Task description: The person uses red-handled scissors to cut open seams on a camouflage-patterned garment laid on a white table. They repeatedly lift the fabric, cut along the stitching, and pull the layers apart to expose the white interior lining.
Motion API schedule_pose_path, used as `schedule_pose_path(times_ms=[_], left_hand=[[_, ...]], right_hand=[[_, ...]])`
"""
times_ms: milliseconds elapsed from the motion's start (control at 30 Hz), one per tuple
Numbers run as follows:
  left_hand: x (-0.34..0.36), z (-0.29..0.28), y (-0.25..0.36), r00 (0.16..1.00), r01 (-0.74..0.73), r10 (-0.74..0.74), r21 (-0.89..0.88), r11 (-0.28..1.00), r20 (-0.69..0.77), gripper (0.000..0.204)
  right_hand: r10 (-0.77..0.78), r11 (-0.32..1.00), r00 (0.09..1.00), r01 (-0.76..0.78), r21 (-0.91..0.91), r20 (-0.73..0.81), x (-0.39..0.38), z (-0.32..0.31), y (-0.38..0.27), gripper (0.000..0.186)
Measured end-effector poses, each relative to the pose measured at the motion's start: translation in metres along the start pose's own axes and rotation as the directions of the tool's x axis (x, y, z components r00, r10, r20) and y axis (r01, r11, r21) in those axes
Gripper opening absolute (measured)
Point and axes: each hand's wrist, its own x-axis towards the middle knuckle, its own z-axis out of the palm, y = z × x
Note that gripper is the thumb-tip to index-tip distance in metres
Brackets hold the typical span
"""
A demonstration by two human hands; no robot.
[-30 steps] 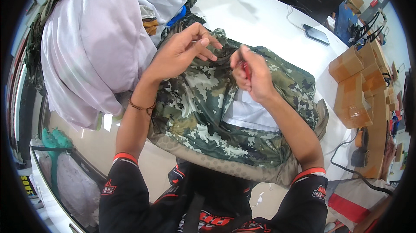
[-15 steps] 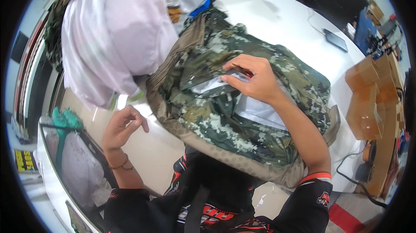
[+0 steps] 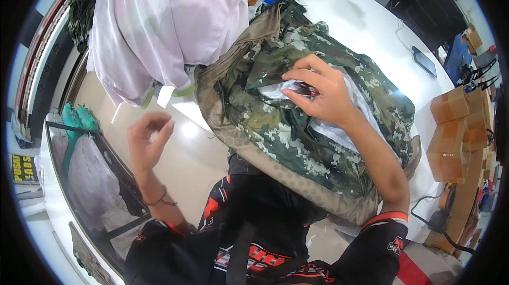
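Observation:
A green camouflage garment (image 3: 286, 139) with brown patterned edging lies bunched on the table's near edge. White cloth (image 3: 339, 135) shows through its opening. Over that opening is my right hand (image 3: 323, 91), its fingers curled around a small dark tool with a red part, mostly hidden in the palm. Thumb and fingertips come close to the fabric. Off to the left, above the floor and apart from the garment, my left hand (image 3: 150, 139) is curled with thumb and forefinger brought together. It is slightly blurred, and anything pinched there is too small to make out.
A heap of pale pinkish-white cloth (image 3: 164, 25) hangs over the table edge at the upper left. On the white table (image 3: 344, 4) lies a phone (image 3: 424, 61). Cardboard boxes (image 3: 448, 150) stand at right. A dark-framed bin (image 3: 98, 192) holds white and green cloth at left.
The view has shifted, so the garment and pale cloth sit farther right. My left hand has turned more upright, its thumb and forefinger closer together. My right hand stays over the garment's opening.

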Motion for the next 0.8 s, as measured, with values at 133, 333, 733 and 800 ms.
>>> schedule_pose_path(times_ms=[133, 333, 733, 800], left_hand=[[0.049, 0.094, 0.065, 0.979, -0.186, 0.181, -0.048, 0.981, -0.096, 0.041], [0.092, 0.172, 0.040, 0.972, -0.236, 0.236, 0.009, 0.972, -0.003, 0.033], [0.160, 0.161, 0.104, 0.716, -0.638, 0.485, 0.188, 0.747, 0.503, 0.028], [0.156, 0.157, 0.105, 0.714, -0.643, 0.439, 0.263, 0.720, 0.545, 0.030]], right_hand=[[0.023, 0.996, 0.995, -0.014, -0.094, 0.094, 0.014, 0.010, -0.008, 0.038], [-0.044, 0.976, 0.998, 0.053, -0.212, 0.046, 0.014, 0.028, 0.016, 0.036], [0.338, 0.857, 0.899, -0.172, 0.486, -0.277, 0.025, 0.062, 0.086, 0.027], [0.395, 0.838, 0.883, -0.232, 0.494, -0.254, 0.021, 0.060, 0.085, 0.027]])
